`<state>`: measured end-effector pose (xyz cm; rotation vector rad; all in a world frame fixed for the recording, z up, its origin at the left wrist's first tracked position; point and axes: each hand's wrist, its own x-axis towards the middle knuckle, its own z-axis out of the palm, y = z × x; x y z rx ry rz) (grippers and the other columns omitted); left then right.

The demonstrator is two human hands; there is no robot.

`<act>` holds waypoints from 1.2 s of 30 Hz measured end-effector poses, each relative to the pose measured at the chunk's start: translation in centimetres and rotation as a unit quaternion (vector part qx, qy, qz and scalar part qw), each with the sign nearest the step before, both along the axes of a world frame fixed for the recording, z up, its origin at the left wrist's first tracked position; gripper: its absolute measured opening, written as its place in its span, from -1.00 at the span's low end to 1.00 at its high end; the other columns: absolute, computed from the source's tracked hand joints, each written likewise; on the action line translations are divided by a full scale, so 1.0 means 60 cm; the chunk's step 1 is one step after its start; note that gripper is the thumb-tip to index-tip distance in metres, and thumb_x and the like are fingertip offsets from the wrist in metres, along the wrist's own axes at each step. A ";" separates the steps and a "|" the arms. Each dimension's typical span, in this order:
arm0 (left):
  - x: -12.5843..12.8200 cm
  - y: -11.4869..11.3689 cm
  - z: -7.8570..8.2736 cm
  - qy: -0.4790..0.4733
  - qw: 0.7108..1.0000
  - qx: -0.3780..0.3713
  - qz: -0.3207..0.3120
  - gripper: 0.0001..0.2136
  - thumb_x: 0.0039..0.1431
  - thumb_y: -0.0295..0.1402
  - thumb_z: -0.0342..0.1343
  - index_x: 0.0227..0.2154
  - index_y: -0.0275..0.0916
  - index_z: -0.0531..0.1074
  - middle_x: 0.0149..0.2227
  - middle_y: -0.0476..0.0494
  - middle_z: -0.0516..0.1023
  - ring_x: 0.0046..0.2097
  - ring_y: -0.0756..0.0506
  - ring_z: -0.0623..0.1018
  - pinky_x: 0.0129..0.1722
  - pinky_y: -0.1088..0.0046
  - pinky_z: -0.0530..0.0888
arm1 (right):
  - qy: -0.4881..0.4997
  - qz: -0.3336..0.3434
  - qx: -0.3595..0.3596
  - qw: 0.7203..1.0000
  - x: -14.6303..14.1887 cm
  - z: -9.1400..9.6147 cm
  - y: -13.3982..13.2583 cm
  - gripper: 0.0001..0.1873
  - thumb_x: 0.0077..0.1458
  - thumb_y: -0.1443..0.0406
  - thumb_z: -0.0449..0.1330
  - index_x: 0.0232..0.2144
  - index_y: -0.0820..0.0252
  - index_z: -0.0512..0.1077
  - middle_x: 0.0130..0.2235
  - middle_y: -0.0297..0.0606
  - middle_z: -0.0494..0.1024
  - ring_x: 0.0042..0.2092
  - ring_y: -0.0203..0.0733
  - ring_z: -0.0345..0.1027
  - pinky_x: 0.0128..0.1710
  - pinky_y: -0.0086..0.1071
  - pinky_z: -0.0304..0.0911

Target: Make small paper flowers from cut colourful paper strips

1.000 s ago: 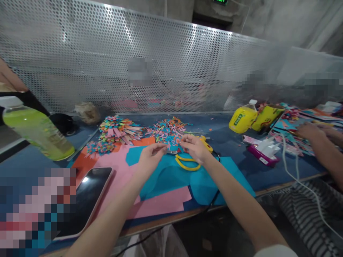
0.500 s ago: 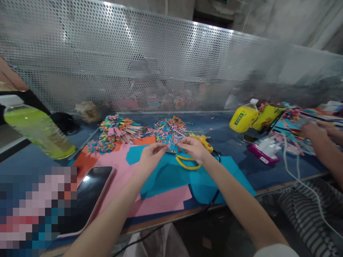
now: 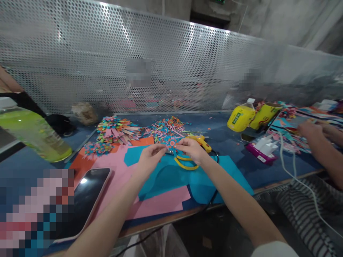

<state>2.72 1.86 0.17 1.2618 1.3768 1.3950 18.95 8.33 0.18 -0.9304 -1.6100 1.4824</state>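
Between both hands is a small paper flower (image 3: pixel 171 143) in blue and pink, with a round coiled centre. My left hand (image 3: pixel 153 155) pinches its left side with thumb and forefinger. On the opposite edge, my right hand (image 3: pixel 192 150) grips it the same way. Just below the flower lie yellow-handled scissors (image 3: pixel 186 166) on blue paper (image 3: pixel 163 182). A yellow glue gun (image 3: pixel 203 142) rests behind my right hand, its cord running to the front. Cut paper strips (image 3: pixel 168 126) are heaped behind the flower.
Paper fringe bundles (image 3: pixel 118 130) and a phone (image 3: pixel 88 200) lie to the left, near a green drink bottle (image 3: pixel 34 130). At right are a yellow bottle (image 3: pixel 240 117), a purple box (image 3: pixel 261 153), a white cable (image 3: pixel 302 185) and another person's hands (image 3: pixel 312 130).
The flower has turned slightly and now faces me more squarely between my fingers. The whole view has shifted a little; both hands keep their hold.
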 end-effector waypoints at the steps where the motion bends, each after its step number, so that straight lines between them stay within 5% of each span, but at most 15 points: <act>1: 0.000 0.000 0.001 -0.004 1.000 -0.001 -0.002 -0.74 -0.16 -0.20 0.16 -0.43 -0.28 0.46 -0.49 -0.07 0.47 -0.46 -0.01 0.41 -0.57 0.55 0.29 | 0.000 0.000 0.002 1.000 0.000 0.000 0.000 -0.69 -0.23 0.14 0.27 -0.52 0.24 0.32 -0.56 -0.43 0.35 -0.57 -0.46 0.08 -0.59 -0.52 -0.07; 9: 0.003 -0.003 0.008 -0.036 0.999 -0.008 -0.016 -0.72 -0.22 -0.18 0.19 -0.47 -0.28 0.43 -0.50 -0.06 0.43 -0.47 0.00 0.39 -0.57 0.56 0.29 | -0.008 0.008 0.021 1.000 0.003 0.003 -0.001 -0.73 -0.21 0.15 0.26 -0.53 0.23 0.33 -0.59 -0.45 0.33 -0.59 -0.46 0.05 -0.60 -0.50 -0.09; 17: 0.001 0.001 0.002 0.005 1.000 0.007 -0.016 -0.75 -0.15 -0.20 0.15 -0.44 -0.29 0.43 -0.49 -0.07 0.44 -0.45 0.00 0.40 -0.57 0.55 0.30 | -0.008 -0.015 0.029 0.999 0.002 0.012 -0.006 -0.73 -0.28 0.18 0.29 -0.55 0.23 0.33 -0.53 -0.38 0.41 -0.47 -0.36 0.26 -0.41 -0.43 0.14; 24: 0.006 -0.006 0.013 -0.081 0.997 -0.002 -0.017 -0.50 -0.23 -0.26 0.21 -0.12 -0.22 0.37 -0.37 -0.08 0.47 -0.40 0.00 0.43 -0.52 0.55 0.31 | -0.012 -0.022 0.046 0.999 0.003 0.012 -0.007 -0.73 -0.28 0.17 0.29 -0.55 0.21 0.32 -0.53 -0.37 0.42 -0.46 -0.34 0.28 -0.40 -0.42 0.17; 36: 0.010 -0.009 0.021 -0.140 0.990 -0.002 -0.028 -0.52 -0.26 -0.38 0.18 -0.14 -0.22 0.36 -0.39 -0.03 0.45 -0.46 0.05 0.38 -0.52 0.56 0.28 | -0.021 -0.022 0.076 0.997 0.002 0.007 -0.004 -0.74 -0.24 0.17 0.27 -0.55 0.22 0.32 -0.52 -0.35 0.41 -0.45 -0.33 0.28 -0.40 -0.41 0.19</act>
